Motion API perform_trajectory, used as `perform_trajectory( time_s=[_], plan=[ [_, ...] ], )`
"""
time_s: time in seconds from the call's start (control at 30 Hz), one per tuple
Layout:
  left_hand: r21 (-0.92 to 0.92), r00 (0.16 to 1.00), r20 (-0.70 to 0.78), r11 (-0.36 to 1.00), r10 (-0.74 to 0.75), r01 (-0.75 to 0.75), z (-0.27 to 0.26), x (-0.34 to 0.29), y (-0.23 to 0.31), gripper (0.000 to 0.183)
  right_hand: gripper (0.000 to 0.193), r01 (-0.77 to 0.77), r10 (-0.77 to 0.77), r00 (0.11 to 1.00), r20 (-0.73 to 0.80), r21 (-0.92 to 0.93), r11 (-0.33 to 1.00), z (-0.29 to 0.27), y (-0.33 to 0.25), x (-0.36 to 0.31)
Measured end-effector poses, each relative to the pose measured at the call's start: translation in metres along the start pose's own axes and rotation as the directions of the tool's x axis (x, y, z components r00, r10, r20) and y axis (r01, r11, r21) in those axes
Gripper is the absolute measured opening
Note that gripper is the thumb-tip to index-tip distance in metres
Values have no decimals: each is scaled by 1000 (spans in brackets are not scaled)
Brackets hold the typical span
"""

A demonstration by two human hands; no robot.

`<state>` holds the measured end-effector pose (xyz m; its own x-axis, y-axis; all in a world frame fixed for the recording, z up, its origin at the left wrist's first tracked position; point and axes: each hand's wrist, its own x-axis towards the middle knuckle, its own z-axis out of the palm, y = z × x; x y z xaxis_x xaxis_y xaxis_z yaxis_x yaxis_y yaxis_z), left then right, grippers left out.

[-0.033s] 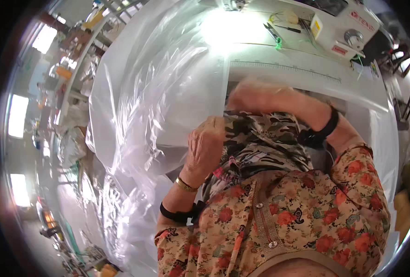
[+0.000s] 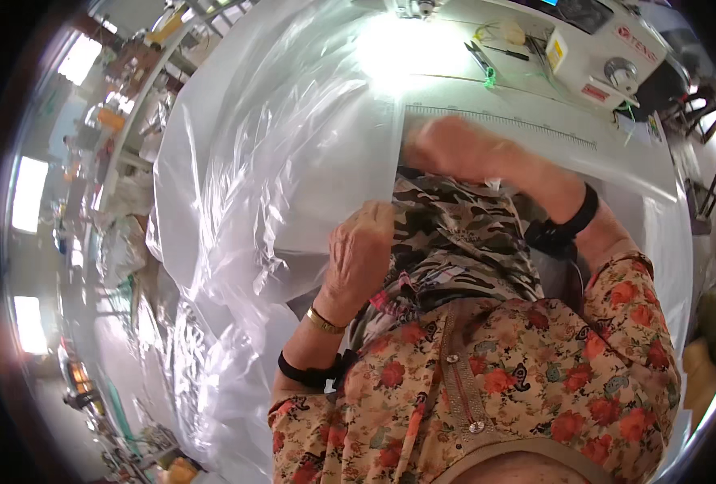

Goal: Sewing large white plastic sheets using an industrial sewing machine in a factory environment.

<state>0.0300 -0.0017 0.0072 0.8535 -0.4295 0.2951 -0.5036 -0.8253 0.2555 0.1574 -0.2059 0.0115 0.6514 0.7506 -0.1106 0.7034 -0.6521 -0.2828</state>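
Observation:
A large clear plastic sheet [image 2: 309,177] covers the left side of the table, its straight right edge running toward me. My left hand [image 2: 362,246] is closed at that edge, its fingers curled and pinching the plastic near my lap. My right hand [image 2: 455,149] is beyond my lap, to the right of the sheet's edge and below the ruler scale. It is smeared by motion, and its fingertips are hidden, so whether it holds anything does not show.
Under a bright lamp stands a white sewing machine [image 2: 604,64] at the far right. Thread snips [image 2: 480,60] with green thread and a thin dark tool [image 2: 507,53] lie on the table. A printed ruler [image 2: 503,119] runs along the near table edge. Cluttered shelves [image 2: 124,121] stand at left.
My right hand has shifted slightly away from me, toward the ruler. The left hand stays at the plastic's edge.

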Motion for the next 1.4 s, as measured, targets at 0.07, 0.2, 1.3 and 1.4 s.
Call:
perform_trajectory(
  time_s=[0.07, 0.2, 1.3, 1.4],
  plan=[
    [-36, 999, -41, 999, 13, -15, 4, 1, -1, 7, 23, 27, -83, 903, -421, -136, 990, -11, 33, 6],
    [-56, 998, -56, 998, -30, 27, 7, 1, -1, 8, 23, -1, -158, 774, -614, -251, 968, -9, 61, 44],
    [-180, 990, -138, 982, 31, -56, 23, 108, -27, 10, 34, -294, 134, 741, -658, -139, 946, -11, 76, 52],
    [-162, 991, -133, 986, 26, -47, 21, 135, -30, 13, 34, -328, 223, 754, -618, -59, 943, -15, 74, 48]
  ],
)
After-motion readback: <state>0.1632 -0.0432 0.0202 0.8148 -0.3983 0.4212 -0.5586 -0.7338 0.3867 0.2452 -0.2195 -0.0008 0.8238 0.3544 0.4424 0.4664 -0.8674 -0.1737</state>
